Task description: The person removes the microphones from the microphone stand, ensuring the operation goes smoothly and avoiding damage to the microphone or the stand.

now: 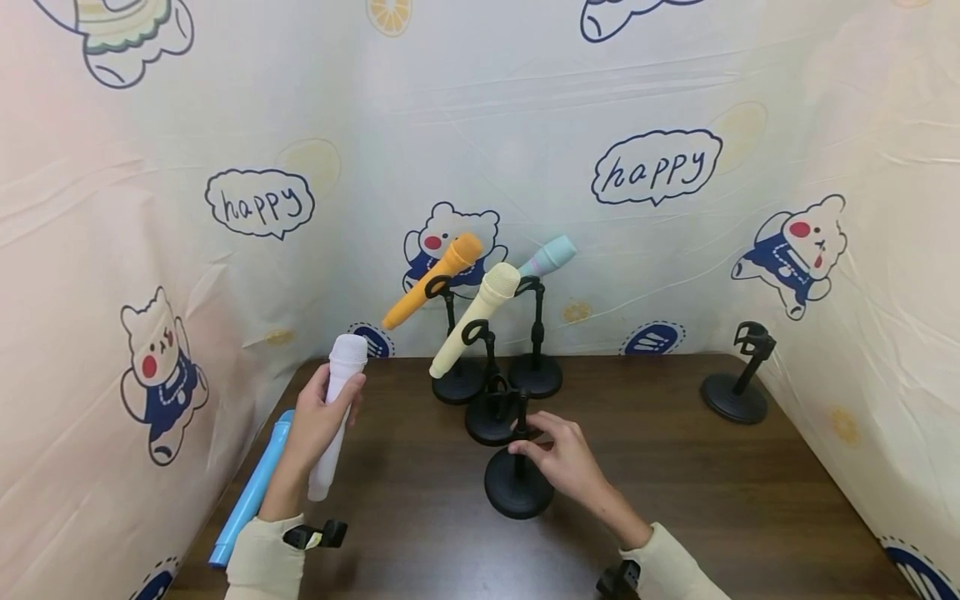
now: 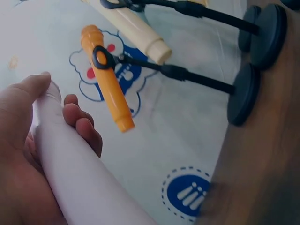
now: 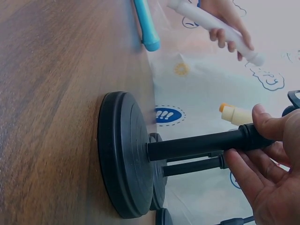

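My left hand grips a white toy microphone, which stands nearly upright above the table's left side. In the left wrist view its pale handle runs down across the palm. With thumb and fingers my right hand holds the post of a black microphone stand near the middle of the table; the right wrist view shows its round base on the wood. Behind it, a cream microphone, an orange microphone and a light teal microphone sit tilted in stands.
A blue microphone lies along the table's left edge. Another black stand with an unfilled clip is at the far right. Printed cloth hangs behind and beside the brown table.
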`<state>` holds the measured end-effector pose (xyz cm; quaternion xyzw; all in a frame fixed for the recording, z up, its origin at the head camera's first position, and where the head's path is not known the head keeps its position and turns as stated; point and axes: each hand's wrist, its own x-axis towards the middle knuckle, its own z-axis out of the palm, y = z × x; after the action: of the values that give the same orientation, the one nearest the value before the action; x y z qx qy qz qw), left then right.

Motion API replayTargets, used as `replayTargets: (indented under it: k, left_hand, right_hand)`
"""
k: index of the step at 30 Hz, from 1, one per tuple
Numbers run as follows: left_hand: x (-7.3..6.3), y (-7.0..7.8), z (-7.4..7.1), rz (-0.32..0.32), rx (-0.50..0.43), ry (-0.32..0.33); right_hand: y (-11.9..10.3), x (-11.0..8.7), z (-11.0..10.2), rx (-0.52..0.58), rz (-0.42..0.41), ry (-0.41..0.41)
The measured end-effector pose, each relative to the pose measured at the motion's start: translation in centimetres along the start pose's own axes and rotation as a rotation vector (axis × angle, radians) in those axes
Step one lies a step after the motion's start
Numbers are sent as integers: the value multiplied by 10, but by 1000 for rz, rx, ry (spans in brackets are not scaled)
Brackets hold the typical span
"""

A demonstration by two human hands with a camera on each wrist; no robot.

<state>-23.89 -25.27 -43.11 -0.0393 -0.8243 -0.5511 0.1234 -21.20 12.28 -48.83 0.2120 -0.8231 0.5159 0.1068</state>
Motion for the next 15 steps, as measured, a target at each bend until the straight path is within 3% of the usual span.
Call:
replayTargets:
  k: [5, 15]
  left_hand:
    - [-2, -13, -5, -78, 104, -20]
    - [-7, -39, -14, -155, 276, -60]
  right_hand:
    - [1, -1, 0, -2, -13, 8]
    - [0, 0, 1, -2, -15, 17]
